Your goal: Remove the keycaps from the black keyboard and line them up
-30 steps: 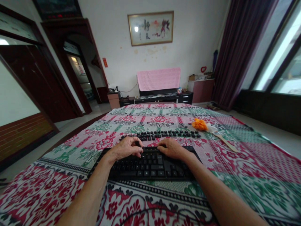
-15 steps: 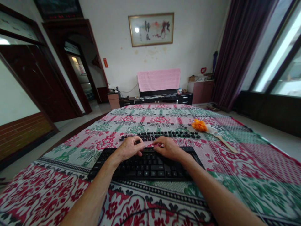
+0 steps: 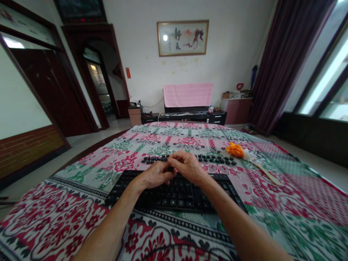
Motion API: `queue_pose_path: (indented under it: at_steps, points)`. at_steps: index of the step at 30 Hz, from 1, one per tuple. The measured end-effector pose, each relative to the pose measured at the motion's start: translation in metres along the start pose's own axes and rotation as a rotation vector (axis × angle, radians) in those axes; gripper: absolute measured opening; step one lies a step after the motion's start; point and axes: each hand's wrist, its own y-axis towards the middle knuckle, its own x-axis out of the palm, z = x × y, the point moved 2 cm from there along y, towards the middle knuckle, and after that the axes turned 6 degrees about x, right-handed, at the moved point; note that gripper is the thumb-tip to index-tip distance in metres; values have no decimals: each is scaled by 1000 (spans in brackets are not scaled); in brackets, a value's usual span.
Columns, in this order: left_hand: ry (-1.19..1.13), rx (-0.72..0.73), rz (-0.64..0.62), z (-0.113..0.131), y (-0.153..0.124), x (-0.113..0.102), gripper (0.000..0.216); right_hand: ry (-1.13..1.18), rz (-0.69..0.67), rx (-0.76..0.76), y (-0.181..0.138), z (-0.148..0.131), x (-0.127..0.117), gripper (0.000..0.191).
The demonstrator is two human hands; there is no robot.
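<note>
A black keyboard lies on a flowered cloth in front of me. Both my hands meet over its far edge. My left hand has its fingers curled and pinched together at a small dark piece, probably a keycap. My right hand is raised a little, fingers bent and pinched on the same spot. Just beyond the hands lie rows of loose black keycaps.
An orange tuft and a pale flat stick lie at the right on the cloth. Behind the cloth stand a low dark cabinet with a pink cover, a doorway at the left and dark curtains at the right.
Both hands have drawn together from flat on the keyboard's top rows into a pinch at its middle far edge. The right hand has lifted. The view has shifted slightly.
</note>
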Motion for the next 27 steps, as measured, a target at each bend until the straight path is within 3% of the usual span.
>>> queue_pose_path:
  at_steps: [5,10,13,17,23,27]
  points:
    - [-29,-53,-52,-2,-3,-2,26,77,40,15,0,-1,-6,22]
    - [-12,-15,-53,-5,-2,-1,30,61,-220,0,-3,10,0,21]
    - [-26,-17,-30,-9,-1,0,32,-5,-295,-2,-4,15,2,24]
    - [-106,-43,-16,-13,-2,-3,26,-86,-274,60,-5,17,1,21]
    - [247,-7,72,-21,-7,-21,23,-214,-176,20,-5,18,0,20]
    - [336,-17,106,-29,-8,-22,17,-238,-162,12,-6,20,4,18]
